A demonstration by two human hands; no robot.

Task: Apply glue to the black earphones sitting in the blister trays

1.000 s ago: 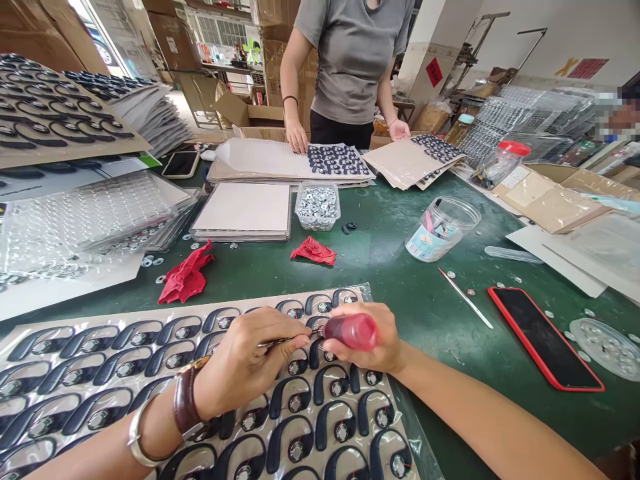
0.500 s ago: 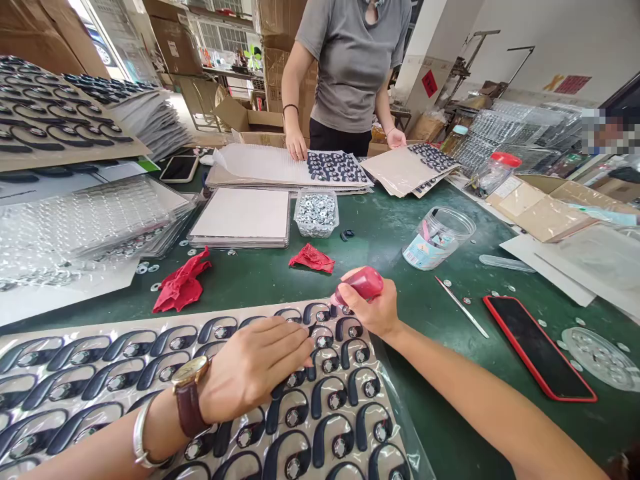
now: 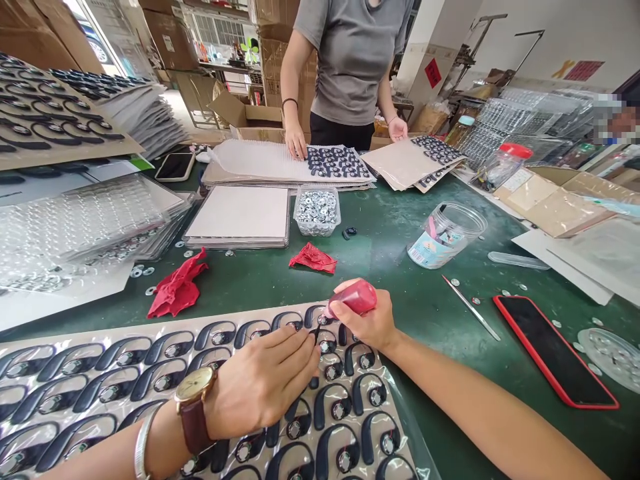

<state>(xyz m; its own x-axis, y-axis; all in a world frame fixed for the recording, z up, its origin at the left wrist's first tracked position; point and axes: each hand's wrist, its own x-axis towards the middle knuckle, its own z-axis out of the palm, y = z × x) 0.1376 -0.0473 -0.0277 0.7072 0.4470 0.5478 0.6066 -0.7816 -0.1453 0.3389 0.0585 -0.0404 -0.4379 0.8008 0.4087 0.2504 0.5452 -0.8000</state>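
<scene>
- A small red bottle (image 3: 356, 297) is gripped in the right hand (image 3: 367, 320), fingers closed around its body; it is held tilted, its nozzle end pointing left and down at the upper right corner of the tray of black ear hooks (image 3: 150, 373)
- The left hand (image 3: 263, 383) is laid over the tray, fingers pressed together and pinched on a thin dark tool (image 3: 317, 331) whose tip shows just below the bottle's nozzle; most of the tool is hidden by the fingers
- A brown-strapped watch (image 3: 194, 400) and a silver bangle (image 3: 141, 448) are worn on the left wrist
- The tray is covered with clear film and lies at the near edge of the green table (image 3: 400, 267); rows of curved black hooks, each with a round metal part, are seen across it
- Two crumpled red cloths (image 3: 175, 285) are lying on the table beyond the tray, apart from each other
- A clear tub of small metal rings (image 3: 317, 208) is set further back, with a clear plastic jar (image 3: 443, 235) on its side to the right
- A thin metal stick (image 3: 470, 307) and a phone in a red case (image 3: 553, 350) are lying to the right of the hands
- A person in a grey shirt (image 3: 353, 60) is standing at the far side, both hands on sheets of parts
</scene>
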